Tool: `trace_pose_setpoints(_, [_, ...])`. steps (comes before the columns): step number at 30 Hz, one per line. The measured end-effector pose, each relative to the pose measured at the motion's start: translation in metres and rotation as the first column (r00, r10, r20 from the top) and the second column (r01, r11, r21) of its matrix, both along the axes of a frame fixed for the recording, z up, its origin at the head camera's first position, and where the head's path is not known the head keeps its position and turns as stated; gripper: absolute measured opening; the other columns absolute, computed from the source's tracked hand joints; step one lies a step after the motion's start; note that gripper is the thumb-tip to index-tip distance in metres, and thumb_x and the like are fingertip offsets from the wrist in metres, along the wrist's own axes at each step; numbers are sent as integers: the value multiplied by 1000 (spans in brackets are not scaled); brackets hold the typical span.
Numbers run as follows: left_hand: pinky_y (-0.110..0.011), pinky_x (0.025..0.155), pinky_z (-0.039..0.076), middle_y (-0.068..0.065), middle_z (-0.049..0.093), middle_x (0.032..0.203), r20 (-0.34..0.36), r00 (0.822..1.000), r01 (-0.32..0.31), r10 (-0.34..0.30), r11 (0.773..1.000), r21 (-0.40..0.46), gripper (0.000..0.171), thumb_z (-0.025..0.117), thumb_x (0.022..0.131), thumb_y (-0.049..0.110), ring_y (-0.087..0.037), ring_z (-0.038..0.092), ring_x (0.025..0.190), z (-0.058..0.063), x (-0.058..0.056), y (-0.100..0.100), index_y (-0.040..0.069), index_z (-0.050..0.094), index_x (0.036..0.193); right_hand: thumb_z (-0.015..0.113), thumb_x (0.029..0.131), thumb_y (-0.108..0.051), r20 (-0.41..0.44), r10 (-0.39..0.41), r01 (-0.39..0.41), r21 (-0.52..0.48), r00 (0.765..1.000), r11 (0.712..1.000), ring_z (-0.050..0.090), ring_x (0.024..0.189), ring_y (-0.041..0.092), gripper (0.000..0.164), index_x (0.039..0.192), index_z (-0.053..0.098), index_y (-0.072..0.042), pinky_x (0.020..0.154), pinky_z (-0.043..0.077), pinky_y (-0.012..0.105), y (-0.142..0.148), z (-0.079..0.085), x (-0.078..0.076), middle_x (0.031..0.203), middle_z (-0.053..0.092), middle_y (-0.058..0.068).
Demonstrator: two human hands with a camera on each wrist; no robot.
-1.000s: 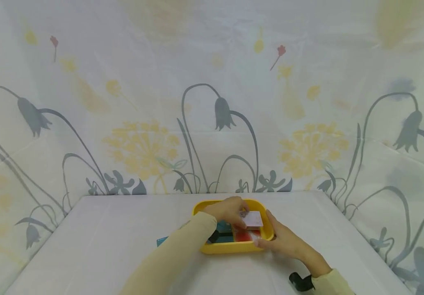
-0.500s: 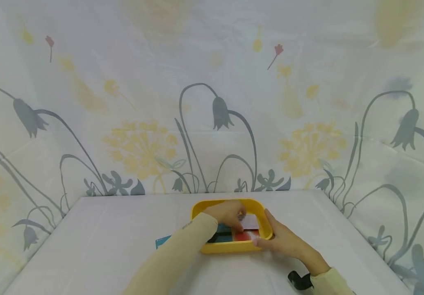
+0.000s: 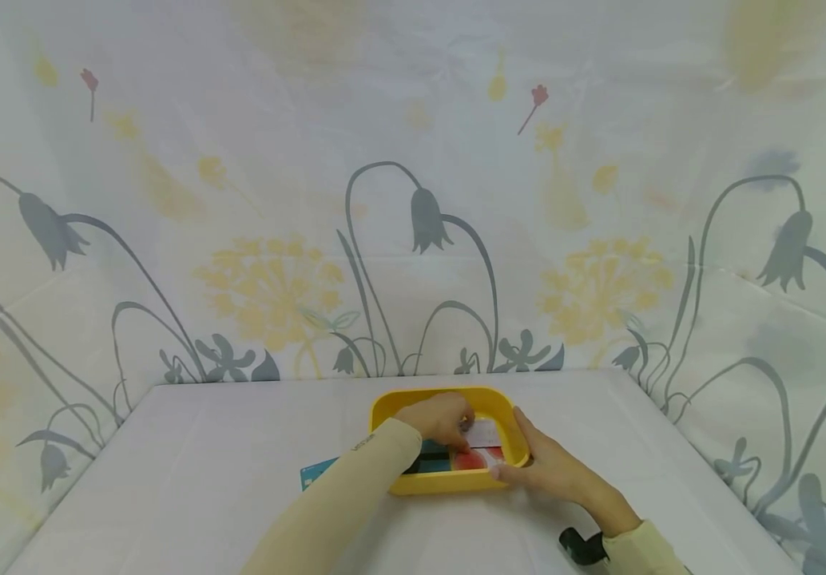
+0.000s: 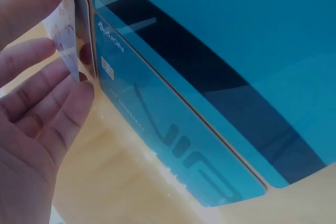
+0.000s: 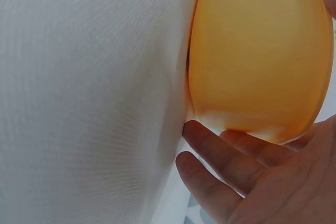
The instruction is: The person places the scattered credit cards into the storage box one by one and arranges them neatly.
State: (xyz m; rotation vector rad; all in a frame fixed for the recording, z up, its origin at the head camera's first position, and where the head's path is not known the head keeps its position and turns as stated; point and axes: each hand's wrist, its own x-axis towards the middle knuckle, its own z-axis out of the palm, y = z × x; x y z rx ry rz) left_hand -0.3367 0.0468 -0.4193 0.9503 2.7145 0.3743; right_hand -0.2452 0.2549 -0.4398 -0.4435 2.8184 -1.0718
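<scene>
Inside the yellow tray (image 3: pixel 449 481) in the head view, my left hand (image 3: pixel 438 417) pinches a white card (image 3: pixel 483 434) close to the bottom. The left wrist view shows this white card (image 4: pixel 64 30) standing on edge between thumb and fingers, right beside other cards. Below it lie a red-and-white card (image 3: pixel 472 460) and teal cards: one marked VIP (image 4: pixel 173 129), one with a dark stripe (image 4: pixel 247 40). At the tray's right end, my right hand (image 3: pixel 553 467) holds the wall, thumb in front and fingers behind. The right wrist view shows its fingers around the tray's end (image 5: pixel 257 51).
A blue card (image 3: pixel 317 473) lies on the white tabletop (image 3: pixel 204 463) left of the tray, partly hidden by the left sleeve (image 3: pixel 341 499). A black device (image 3: pixel 581 547) sits at the right wrist. A flower-patterned cloth (image 3: pixel 427 279) hangs behind the table.
My left hand has lowered the white card from near the rim deeper into the tray. My right hand keeps its hold, and the view has shifted slightly.
</scene>
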Motion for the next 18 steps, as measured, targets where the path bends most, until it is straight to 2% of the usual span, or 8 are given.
trace_pose_setpoints(4, [-22, 67, 43, 7, 54, 78, -13, 999, 29, -29, 1000, 8, 26, 80, 77, 34, -10, 49, 72, -2, -2, -2, 16, 68, 93, 70, 79, -54, 2, 1, -1, 7, 1000, 1000, 34, 133, 38, 110, 152, 7, 0, 106, 27, 57, -1, 1, 0, 152, 23, 24])
trace_pose_setpoints(7, [-23, 64, 42, 7, 53, 74, -8, 1000, 23, -23, 1000, 12, 24, 80, 78, 34, -10, 49, 69, -3, -2, -2, 17, 66, 88, 70, 79, -53, 8, -1, 1, 9, 1000, 1000, 35, 133, 38, 110, 152, 7, -1, 106, 27, 57, -1, 1, 0, 153, 23, 24])
trace_pose_setpoints(18, [-22, 76, 46, 10, 59, 85, -12, 1000, -2, 2, 1000, -13, 31, 79, 77, 37, -10, 52, 77, -2, 0, -1, 18, 69, 100, 71, 79, -52, 23, -7, 7, -5, 1000, 1000, 36, 133, 37, 110, 152, 6, -2, 106, 28, 57, -1, 2, 0, 153, 23, 23])
